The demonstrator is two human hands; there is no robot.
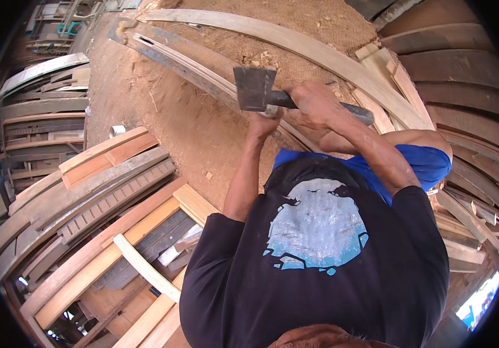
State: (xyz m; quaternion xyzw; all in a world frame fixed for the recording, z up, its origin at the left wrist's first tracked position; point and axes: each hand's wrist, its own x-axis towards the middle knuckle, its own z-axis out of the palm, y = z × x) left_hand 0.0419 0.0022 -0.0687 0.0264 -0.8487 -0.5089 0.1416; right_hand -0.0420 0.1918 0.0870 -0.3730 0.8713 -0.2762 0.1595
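My right hand is wrapped round the dark handle of a hatchet. Its broad, flat, dark head points left, and the butt of the handle sticks out to the right of my fist. Just below the head, my left hand is closed, partly hidden by the hatchet. A small pale round end shows at its top; I cannot make out the rest of what it grips. Both hands are over a long wooden beam with grooves along its length, which runs from the far left toward my lap.
A long curved plank lies beyond the beam on ground strewn with shavings. Stacked curved timbers fill the left side. More dark boards line the right. A white cup-like ring stands by the left stack.
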